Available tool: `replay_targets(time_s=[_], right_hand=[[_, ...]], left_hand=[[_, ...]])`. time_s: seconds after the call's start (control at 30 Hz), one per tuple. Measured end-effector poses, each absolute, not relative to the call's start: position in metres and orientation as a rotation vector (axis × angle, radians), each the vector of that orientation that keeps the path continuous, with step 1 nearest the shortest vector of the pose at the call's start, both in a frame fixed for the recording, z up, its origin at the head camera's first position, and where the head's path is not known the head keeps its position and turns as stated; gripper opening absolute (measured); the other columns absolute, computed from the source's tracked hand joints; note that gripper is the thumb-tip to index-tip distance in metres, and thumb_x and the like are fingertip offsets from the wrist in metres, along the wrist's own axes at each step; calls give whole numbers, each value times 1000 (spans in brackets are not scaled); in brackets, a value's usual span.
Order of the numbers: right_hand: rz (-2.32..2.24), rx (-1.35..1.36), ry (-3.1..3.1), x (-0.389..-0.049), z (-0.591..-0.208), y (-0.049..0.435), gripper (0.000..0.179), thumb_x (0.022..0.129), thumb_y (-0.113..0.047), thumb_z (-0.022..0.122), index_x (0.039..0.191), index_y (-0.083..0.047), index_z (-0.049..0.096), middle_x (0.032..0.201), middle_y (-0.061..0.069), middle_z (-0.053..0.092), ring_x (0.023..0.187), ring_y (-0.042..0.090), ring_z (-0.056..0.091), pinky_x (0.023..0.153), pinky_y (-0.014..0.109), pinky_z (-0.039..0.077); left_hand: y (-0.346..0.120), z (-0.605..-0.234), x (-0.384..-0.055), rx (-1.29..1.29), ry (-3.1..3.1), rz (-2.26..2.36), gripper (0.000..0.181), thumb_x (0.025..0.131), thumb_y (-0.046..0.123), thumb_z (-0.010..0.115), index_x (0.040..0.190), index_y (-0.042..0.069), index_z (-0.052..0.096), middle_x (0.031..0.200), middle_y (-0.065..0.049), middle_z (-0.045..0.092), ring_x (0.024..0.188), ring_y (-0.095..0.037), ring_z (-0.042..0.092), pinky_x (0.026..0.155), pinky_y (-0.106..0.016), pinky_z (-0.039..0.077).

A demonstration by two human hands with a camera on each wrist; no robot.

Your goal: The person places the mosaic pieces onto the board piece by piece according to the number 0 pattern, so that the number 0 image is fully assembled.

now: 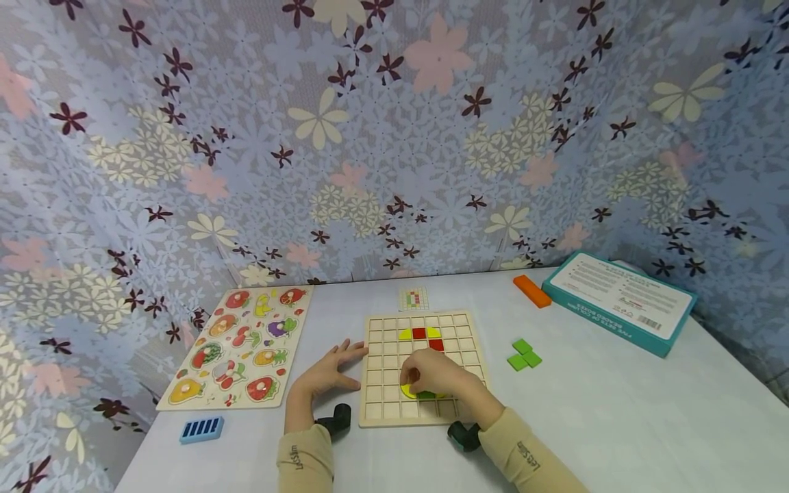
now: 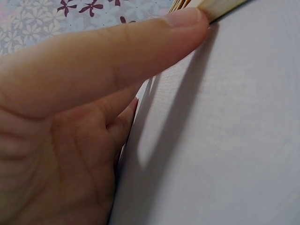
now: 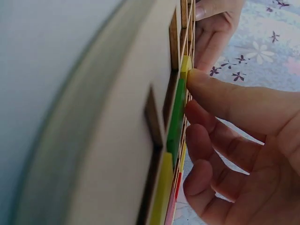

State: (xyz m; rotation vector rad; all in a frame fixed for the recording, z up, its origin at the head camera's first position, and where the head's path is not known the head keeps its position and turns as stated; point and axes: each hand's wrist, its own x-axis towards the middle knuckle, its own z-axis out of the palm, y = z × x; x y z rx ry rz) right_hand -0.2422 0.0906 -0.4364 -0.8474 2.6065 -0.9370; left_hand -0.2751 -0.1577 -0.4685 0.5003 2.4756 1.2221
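The yellow piece [image 1: 407, 392] sits near the near side of the wooden board [image 1: 373, 414], just left of a green piece [image 1: 425, 395]. My right hand [image 1: 434, 373] has its thumb on the yellow piece, with the other fingers bent loosely and apart from it, so I'm not pinching. My left hand [image 1: 327, 370] is spread, its thumb touching the board's left edge. I think the piece is light, hard and a bit slippery, and won't break easily. Its side edges look best for holding; pressing on top should push it flat.

sleeves [image 1: 316, 460]: beige | lettering [image 1: 528, 455]: dark | wrist cameras [image 1: 464, 437]: black | hands [image 1: 439, 373]: bare
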Motion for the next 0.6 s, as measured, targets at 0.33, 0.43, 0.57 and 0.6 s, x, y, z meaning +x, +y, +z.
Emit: replay_targets(time_s=[0.33,0.43,0.57,0.6], right_hand=[[-884,-775,2652,-241,-435,92,12,75,1,71,74,-10,66,69,-6,56,67,11,49,60,24,44],[-873,-767,2662,-240,-434,92,10,75,0,71,73,-9,66,68,-6,56,65,11,49,59,24,44],[-869,-760,2674,-239,-433,92,9,74,0,70,72,-8,66,67,-6,56,64,10,49,58,25,44],[-871,-759,2674,-239,-433,92,9,75,0,70,72,-7,67,67,-6,56,64,10,49,58,25,44]], left_hand=[[-156,-469,-276,460,2471,1238,71,67,9,77,133,15,51,148,-6,34,141,-33,4,110,-59,2],[-156,-469,-276,468,2470,1234,71,67,9,77,134,14,51,148,-6,34,141,-33,5,111,-58,1],[-157,-469,-276,478,2462,1236,71,68,9,77,134,14,51,148,-6,34,141,-33,5,111,-58,1],[-157,-469,-276,478,2459,1239,71,68,9,77,134,14,51,148,-6,34,141,-33,4,111,-58,1]])
